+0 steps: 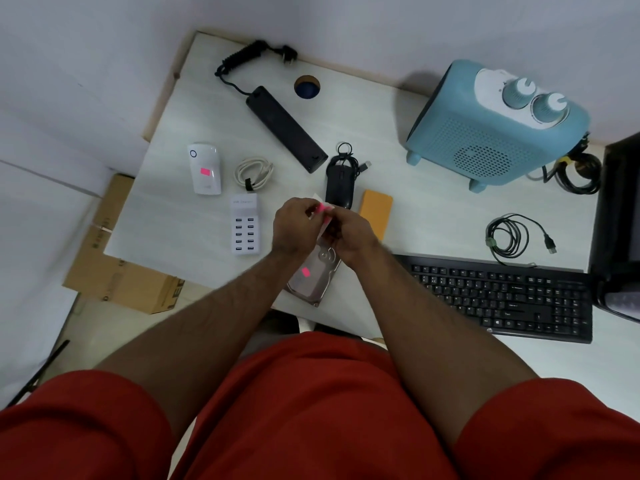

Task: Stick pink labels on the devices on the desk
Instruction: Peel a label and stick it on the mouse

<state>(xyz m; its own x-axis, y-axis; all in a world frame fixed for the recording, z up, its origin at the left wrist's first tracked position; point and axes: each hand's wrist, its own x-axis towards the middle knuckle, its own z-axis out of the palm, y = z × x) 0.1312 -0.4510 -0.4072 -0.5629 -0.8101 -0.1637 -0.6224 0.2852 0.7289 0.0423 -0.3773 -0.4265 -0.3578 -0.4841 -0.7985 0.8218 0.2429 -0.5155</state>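
Head view: left hand (pixel 294 225) and right hand (pixel 348 233) together pinch a pink label (pixel 321 208) and its white backing sheet (pixel 327 225) just above the hard drive (pixel 313 275), which already bears a pink sticker (pixel 305 271).

A pink label (pixel 322 207) is held above the desk (pixel 398 216) on a white backing sheet (pixel 326 221). One pink label is stuck on the white plug-in device (pixel 205 168) at far left, another on the silver hard drive (pixel 313 275) at the near edge. The white USB charger (pixel 245 224), black mouse (pixel 340 183), black power strip (pixel 286 128), blue heater (pixel 491 129) and black keyboard (pixel 502 296) are seen unlabelled.
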